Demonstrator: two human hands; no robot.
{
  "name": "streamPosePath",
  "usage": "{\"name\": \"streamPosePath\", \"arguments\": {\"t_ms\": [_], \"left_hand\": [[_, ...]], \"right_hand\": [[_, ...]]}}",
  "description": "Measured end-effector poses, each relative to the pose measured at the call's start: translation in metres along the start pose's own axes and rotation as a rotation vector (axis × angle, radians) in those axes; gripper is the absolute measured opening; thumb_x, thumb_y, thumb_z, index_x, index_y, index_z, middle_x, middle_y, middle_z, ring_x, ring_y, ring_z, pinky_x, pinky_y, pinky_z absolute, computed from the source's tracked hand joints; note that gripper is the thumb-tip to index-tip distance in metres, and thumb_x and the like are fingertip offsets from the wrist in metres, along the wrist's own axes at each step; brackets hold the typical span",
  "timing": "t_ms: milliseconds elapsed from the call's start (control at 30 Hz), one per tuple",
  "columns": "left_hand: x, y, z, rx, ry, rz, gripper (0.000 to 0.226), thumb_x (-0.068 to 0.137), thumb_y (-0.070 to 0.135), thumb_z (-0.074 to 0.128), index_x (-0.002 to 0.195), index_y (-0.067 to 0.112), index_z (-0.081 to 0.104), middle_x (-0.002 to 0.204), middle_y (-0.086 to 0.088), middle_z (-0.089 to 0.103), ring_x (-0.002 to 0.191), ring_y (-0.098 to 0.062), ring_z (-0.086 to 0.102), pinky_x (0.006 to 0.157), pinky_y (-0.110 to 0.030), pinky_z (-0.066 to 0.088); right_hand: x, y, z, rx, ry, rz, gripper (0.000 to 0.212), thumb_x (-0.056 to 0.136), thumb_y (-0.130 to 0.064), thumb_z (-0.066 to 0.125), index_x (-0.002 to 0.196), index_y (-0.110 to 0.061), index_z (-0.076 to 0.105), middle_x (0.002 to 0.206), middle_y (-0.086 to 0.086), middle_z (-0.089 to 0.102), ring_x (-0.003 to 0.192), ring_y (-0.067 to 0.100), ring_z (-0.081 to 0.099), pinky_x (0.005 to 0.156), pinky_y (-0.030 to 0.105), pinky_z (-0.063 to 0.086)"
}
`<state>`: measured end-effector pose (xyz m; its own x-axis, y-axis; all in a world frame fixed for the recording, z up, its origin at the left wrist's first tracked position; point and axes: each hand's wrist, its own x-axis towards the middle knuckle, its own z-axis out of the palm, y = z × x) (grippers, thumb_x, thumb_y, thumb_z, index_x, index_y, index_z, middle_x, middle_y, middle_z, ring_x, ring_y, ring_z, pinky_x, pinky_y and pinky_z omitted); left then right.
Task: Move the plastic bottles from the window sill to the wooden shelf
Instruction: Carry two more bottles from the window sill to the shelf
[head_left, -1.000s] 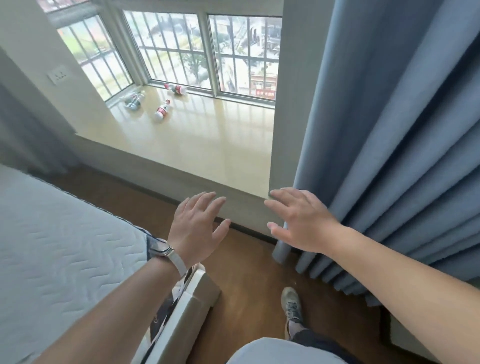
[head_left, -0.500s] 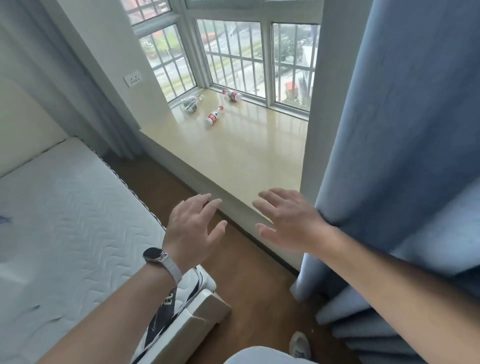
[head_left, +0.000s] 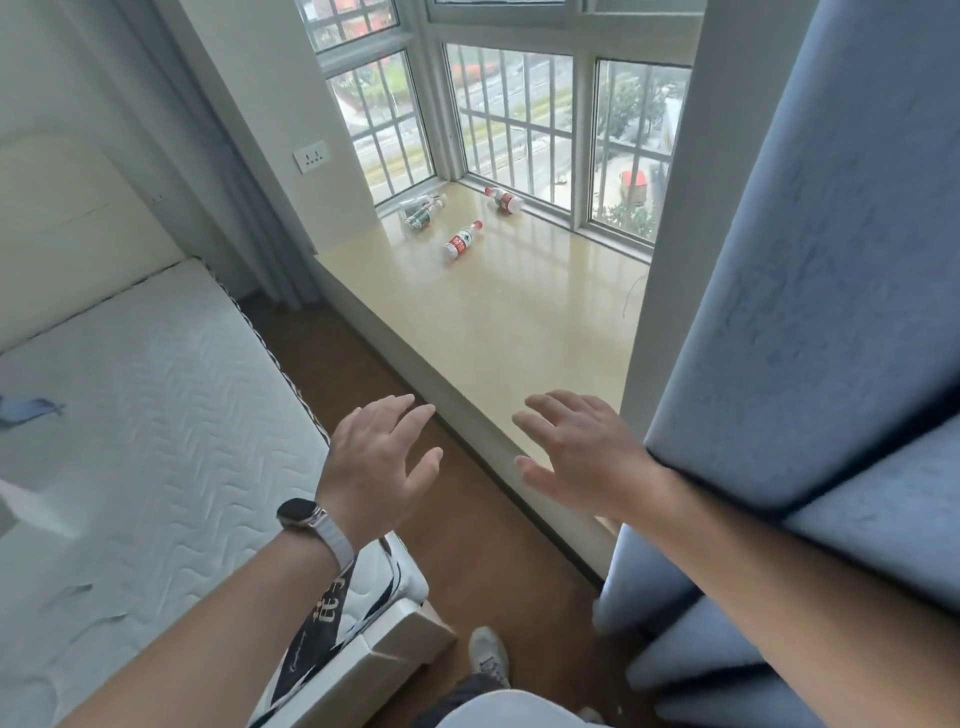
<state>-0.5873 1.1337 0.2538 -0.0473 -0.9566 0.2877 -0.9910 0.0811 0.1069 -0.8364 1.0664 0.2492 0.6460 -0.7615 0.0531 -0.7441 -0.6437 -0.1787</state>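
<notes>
Several plastic bottles lie on their sides at the far end of the beige window sill (head_left: 498, 332). One with a red label (head_left: 461, 242) lies nearest me. Another red-labelled bottle (head_left: 504, 199) rests against the window frame. A green-labelled bottle (head_left: 425, 213) lies in the far left corner beside a clear one (head_left: 415, 201). My left hand (head_left: 376, 457), with a watch on its wrist, hovers open above the floor near the sill's front edge. My right hand (head_left: 582, 452) hovers open over the sill's near end. Both hold nothing. The wooden shelf is not in view.
A bed with a white quilted mattress (head_left: 135, 415) fills the left. A narrow strip of wooden floor (head_left: 467, 545) runs between bed and sill. Blue curtains (head_left: 810, 312) hang at the right, over my right forearm. My shoe (head_left: 488, 654) stands on the floor.
The view has swung left and come nearer the sill, so the bottles appear larger and more central. Both hands stay spread and empty in front of me.
</notes>
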Motion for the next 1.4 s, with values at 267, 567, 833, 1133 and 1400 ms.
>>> {"name": "streamPosePath", "arguments": {"t_ms": [267,567,833,1133,1400], "left_hand": [[0.041,-0.033,0.03,-0.035,-0.019,-0.011,0.051,0.086,0.047,0.049,0.127,0.02,0.064,0.131,-0.006,0.061,0.125,-0.026,0.051,0.107,-0.053,0.038],[0.126,-0.113,0.064,-0.068,-0.064,-0.019,0.053,0.09,0.05,0.044,0.129,0.02,0.062,0.134,-0.007,0.059,0.128,-0.027,0.051,0.111,-0.053,0.035],[0.188,-0.19,0.079,-0.064,-0.057,0.013,0.053,0.09,0.052,0.044,0.129,0.021,0.061,0.133,-0.007,0.059,0.128,-0.027,0.049,0.111,-0.054,0.034],[0.204,-0.246,0.072,-0.09,0.02,-0.059,0.051,0.09,0.048,0.046,0.126,0.018,0.064,0.13,-0.01,0.062,0.125,-0.033,0.054,0.107,-0.057,0.037],[0.206,-0.293,0.079,-0.052,0.083,-0.19,0.048,0.087,0.045,0.05,0.121,0.017,0.068,0.126,-0.01,0.064,0.121,-0.033,0.057,0.105,-0.055,0.04]], "right_hand": [[0.057,0.02,0.013,-0.045,-0.083,-0.034,0.052,0.097,-0.05,0.04,0.139,-0.02,0.046,0.146,0.001,0.044,0.137,0.024,0.033,0.11,0.038,0.026],[0.169,0.032,0.012,-0.154,-0.1,-0.017,0.062,0.089,-0.055,0.025,0.125,-0.018,0.059,0.128,0.003,0.06,0.123,0.028,0.051,0.103,0.042,0.039],[0.266,0.03,0.017,-0.235,-0.011,0.008,0.054,0.088,-0.053,0.036,0.116,-0.016,0.064,0.121,0.004,0.064,0.115,0.029,0.057,0.099,0.043,0.043],[0.345,0.006,0.017,-0.28,0.013,-0.088,0.054,0.087,-0.053,0.039,0.116,-0.016,0.065,0.122,0.005,0.065,0.115,0.03,0.057,0.098,0.044,0.044],[0.417,-0.01,0.038,-0.247,0.073,-0.218,0.047,0.086,-0.049,0.051,0.115,-0.015,0.065,0.121,0.006,0.064,0.114,0.032,0.058,0.096,0.042,0.044]]}}
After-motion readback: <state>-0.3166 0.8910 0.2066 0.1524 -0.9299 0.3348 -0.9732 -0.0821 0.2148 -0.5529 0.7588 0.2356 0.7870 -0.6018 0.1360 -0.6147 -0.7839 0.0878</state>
